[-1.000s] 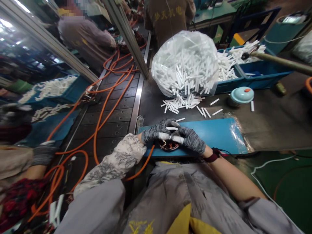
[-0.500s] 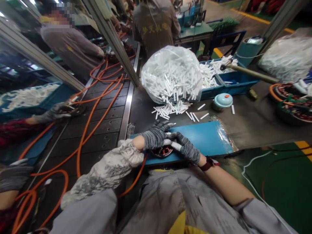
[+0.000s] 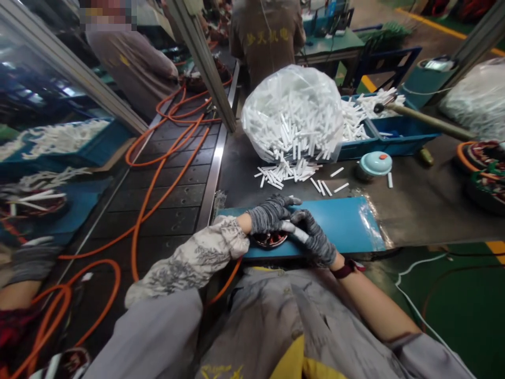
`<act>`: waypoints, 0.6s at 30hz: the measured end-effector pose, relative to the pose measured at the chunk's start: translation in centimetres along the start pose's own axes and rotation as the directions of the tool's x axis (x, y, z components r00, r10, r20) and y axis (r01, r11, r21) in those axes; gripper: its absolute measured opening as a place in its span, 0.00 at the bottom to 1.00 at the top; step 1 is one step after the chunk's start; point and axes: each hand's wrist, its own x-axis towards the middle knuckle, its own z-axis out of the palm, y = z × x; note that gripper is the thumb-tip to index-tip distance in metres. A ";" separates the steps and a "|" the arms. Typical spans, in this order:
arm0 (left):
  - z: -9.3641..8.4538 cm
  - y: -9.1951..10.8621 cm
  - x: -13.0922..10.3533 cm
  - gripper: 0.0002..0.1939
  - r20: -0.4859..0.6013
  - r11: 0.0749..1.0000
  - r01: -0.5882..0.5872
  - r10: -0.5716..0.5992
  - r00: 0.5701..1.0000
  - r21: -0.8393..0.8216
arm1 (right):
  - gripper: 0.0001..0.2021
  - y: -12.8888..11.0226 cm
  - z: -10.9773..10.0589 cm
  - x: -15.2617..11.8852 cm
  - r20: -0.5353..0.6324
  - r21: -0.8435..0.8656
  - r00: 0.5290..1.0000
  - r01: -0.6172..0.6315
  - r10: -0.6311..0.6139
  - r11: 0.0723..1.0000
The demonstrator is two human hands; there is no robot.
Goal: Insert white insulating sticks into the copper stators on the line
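Observation:
A small motor stator (image 3: 270,241) with copper windings lies on the blue board in front of me. My left hand (image 3: 270,215), in a grey knit glove, is curled over its far side. My right hand (image 3: 317,239), gloved alike with pale coverings on the finger ends, is at the stator's right side. Its thumb and fingers come together close to my left fingertips, and whatever is between them is too small to make out. An orange hose or cable (image 3: 226,284) runs by the stator's near left side.
A clear bag (image 3: 292,113) of white tubes stands beyond the blue board (image 3: 339,218), with loose tubes (image 3: 286,172) before it. Right of it are a blue bin (image 3: 406,139), a light-blue lidded pot (image 3: 374,165) and a hammer (image 3: 430,118). A co-worker's gloved hand (image 3: 33,258) is at left.
The view has shifted, so the bench appears farther right. My hands stay at the stator, with slight finger movement. At left, a co-worker's hand has moved away from another stator.

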 end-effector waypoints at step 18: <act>-4.3 -0.1 -11.6 0.16 -0.197 0.971 -0.132 0.092 0.976 -0.202 | 0.19 2.9 -15.4 7.6 -0.173 -0.921 0.964 -0.232 0.203 0.315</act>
